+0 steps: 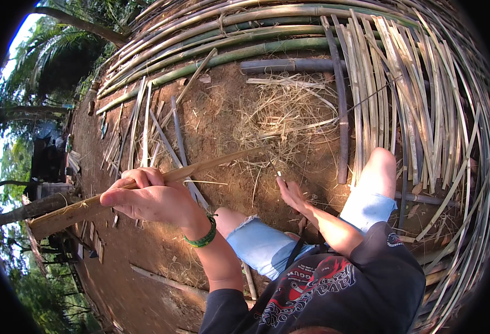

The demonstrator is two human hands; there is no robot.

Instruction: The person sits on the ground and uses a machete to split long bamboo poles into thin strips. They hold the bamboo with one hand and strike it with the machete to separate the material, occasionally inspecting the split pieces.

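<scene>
A long split bamboo slat (214, 161) slants across in front of me, its wide end close at the left and its narrow end over the ground ahead. My left hand (145, 195) is closed around it, a green woven band on the wrist. Lower, between my knees, my right hand (292, 196) is closed on a knife (279, 173) with a pale collar; its thin blade reaches up toward the slat's far end. Whether blade and slat touch, I cannot tell. Beyond them lies a heap of bamboo shavings (289, 114) on the soil.
Long bamboo poles (223, 53) lie across the back. Many split strips (412, 106) are laid out at the right, beside a dark pole (342, 117). More loose strips (146, 122) lie on the ground at the left. My bare knees flank the work.
</scene>
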